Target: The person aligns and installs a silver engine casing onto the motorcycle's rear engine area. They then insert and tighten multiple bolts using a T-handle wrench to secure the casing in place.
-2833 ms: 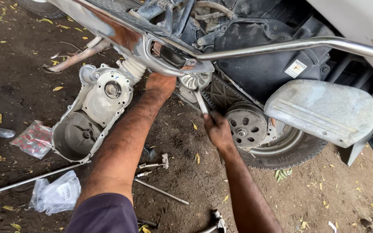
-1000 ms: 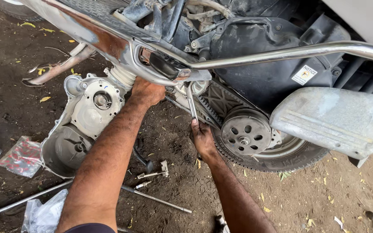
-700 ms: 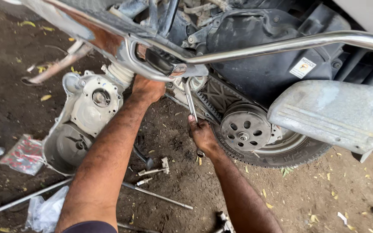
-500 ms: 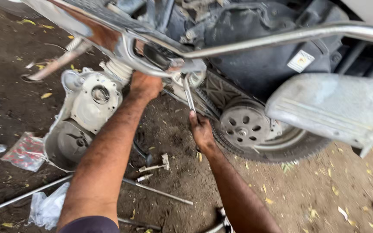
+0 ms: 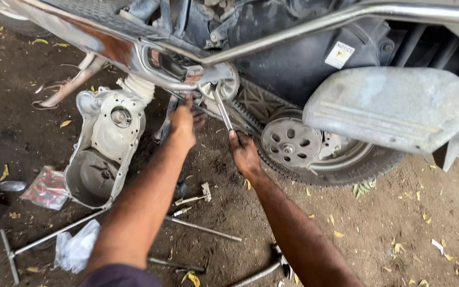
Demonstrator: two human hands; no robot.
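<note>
The right hand (image 5: 244,154) is gripping the wrench (image 5: 222,110), its handle slanting up-left to the front pulley (image 5: 220,87), while the left hand (image 5: 183,123) is clasping just beside it.

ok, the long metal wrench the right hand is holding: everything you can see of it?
The long metal wrench is a slim, straight bar of bare silvery steel, dull rather than polished. It stands nearly upright, leaning a little left at the top. The right hand grips its lower end; its upper end meets the small front pulley of the scooter's open belt drive, where its head is too small to make out. The left hand is close beside it, not clearly touching.
</note>
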